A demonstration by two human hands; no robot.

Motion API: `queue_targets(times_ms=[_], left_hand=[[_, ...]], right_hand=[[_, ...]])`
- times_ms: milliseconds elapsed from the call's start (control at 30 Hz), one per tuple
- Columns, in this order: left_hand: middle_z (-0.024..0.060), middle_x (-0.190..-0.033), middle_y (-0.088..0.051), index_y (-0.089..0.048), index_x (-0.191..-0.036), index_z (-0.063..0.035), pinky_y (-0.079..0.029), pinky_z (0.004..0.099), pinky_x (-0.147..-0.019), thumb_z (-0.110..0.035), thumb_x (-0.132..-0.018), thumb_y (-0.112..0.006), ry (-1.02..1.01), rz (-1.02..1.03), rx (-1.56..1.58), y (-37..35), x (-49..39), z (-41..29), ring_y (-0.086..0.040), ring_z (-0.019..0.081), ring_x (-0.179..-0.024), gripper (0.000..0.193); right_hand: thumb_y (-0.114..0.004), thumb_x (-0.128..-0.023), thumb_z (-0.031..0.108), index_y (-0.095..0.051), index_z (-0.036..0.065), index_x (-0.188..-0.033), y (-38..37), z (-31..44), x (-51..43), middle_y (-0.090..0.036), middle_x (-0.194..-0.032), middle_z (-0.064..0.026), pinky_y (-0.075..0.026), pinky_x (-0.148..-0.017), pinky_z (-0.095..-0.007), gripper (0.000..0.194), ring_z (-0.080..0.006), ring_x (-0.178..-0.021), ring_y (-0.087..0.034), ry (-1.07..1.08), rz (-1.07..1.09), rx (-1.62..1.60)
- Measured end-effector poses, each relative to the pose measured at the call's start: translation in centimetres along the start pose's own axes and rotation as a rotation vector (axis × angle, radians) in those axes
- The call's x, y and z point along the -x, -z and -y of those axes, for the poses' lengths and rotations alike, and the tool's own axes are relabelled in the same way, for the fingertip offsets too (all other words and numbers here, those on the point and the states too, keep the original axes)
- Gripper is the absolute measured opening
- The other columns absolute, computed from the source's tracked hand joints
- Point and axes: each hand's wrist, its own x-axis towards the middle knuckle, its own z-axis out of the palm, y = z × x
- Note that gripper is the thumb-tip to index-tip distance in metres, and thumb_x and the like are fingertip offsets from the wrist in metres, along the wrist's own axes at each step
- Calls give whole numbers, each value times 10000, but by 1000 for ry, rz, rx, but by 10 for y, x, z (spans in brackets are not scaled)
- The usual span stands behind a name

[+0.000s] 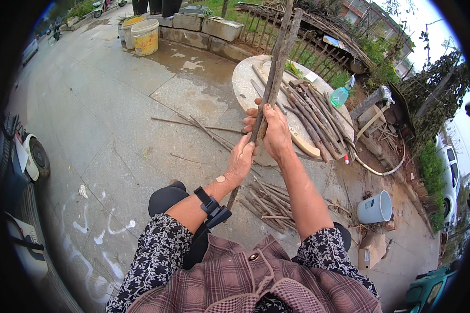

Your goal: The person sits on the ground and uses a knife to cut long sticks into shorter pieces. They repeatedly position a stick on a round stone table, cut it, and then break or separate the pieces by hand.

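Two long wooden sticks stand nearly upright in front of me, side by side. My left hand is closed around their lower part. Just above and to the right, my right hand grips the same sticks. Behind them is a round pale tabletop bearing a row of cut sticks. A pruning saw with a curved wooden handle lies at its near edge, its blade partly hidden by the sticks and my hands. Between my forearms, a pile of thinner sticks rests on the paving.
A spray bottle is at the tabletop's right edge. Loose thin branches lie on the paving to the left. A light blue bucket and a cardboard box are at the right, near a pale hose. Plastic buckets stand farther off.
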Motion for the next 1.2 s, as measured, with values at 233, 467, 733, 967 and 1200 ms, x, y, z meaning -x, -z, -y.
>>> queue_targets(times_ms=[233,467,733,967,1200], left_hand=[[-16,-749,-466,-535,-992,-52,-367,224,-531,-261,-976,-409,90,124,139,3,2,-6,-426,69,-602,245],[-9,-751,-462,-522,-995,-41,-379,237,-537,-242,-981,-391,145,184,133,5,0,-6,-432,84,-604,241],[-11,-738,-461,-524,-991,-44,-381,238,-536,-246,-979,-397,166,216,116,4,-2,-1,-433,85,-600,239],[-17,-736,-462,-533,-990,-48,-375,231,-529,-262,-982,-402,185,208,119,2,-4,-1,-427,76,-597,251],[-22,-724,-455,-536,-973,-54,-362,227,-525,-305,-990,-414,145,195,38,5,-8,0,-413,75,-583,280]], right_hand=[[-387,-1039,304,-461,-13,-1253,7,1,-1,-629,-1011,-142,-565,-714,-335,390,-203,-819,-649,-49,23,-107],[-418,-1033,332,-448,-26,-1260,12,-6,-2,-618,-1010,-143,-579,-735,-388,425,-224,-844,-653,-15,2,-78],[-458,-1021,318,-465,-10,-1239,18,-18,2,-607,-947,-99,-535,-646,-299,394,-147,-751,-602,67,-24,-101],[-468,-1018,314,-468,-16,-1231,15,-17,3,-601,-916,-86,-516,-618,-286,393,-130,-724,-580,86,-42,-129],[-493,-1006,320,-464,-6,-1233,18,-24,4,-590,-918,-70,-516,-629,-281,398,-123,-732,-576,107,-36,-104]])
